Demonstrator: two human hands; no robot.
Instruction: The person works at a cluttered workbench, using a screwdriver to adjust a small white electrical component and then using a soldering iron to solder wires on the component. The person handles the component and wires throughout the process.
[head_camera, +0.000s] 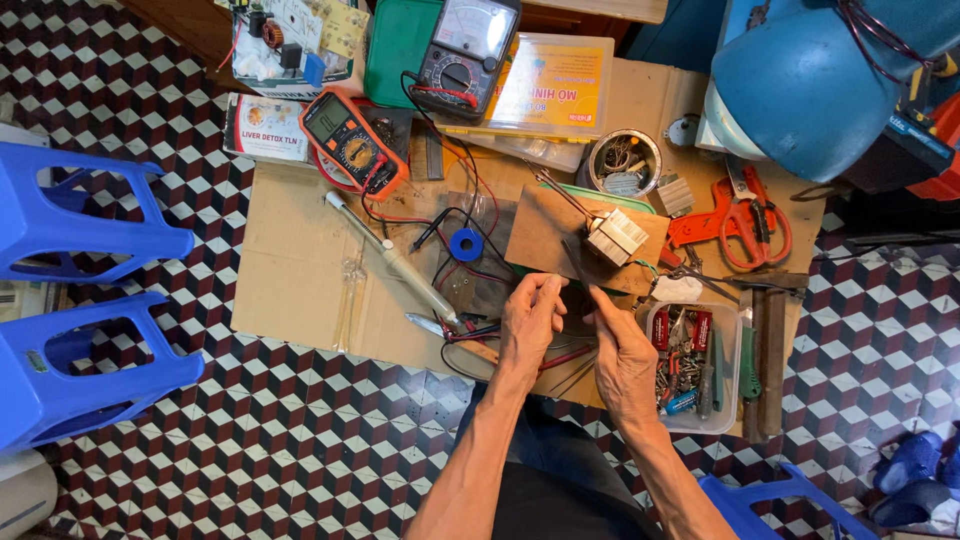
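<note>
Thin dark strip (578, 262) pinched in right hand (622, 352); left hand (530, 318) fingers closed, apparently pinching its near end.

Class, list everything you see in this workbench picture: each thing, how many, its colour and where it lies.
Digital multimeter: 1, orange, upper left of the cardboard.
Analogue meter: 1, black, top centre.
Soldering iron: 1, pale handle, centre left.
Solder reel: 1, blue, centre.
Small transformer: 1, cream, on the wooden board.
Round tin: 1, silver, above the board.
Shears: 1, orange handles, right.
Parts tub: 1, clear, right of the hands.
Stools: 2, blue, left, on the floor.
Left hand: pinching something small, centre.
Right hand: holding a thin dark tool.
</note>
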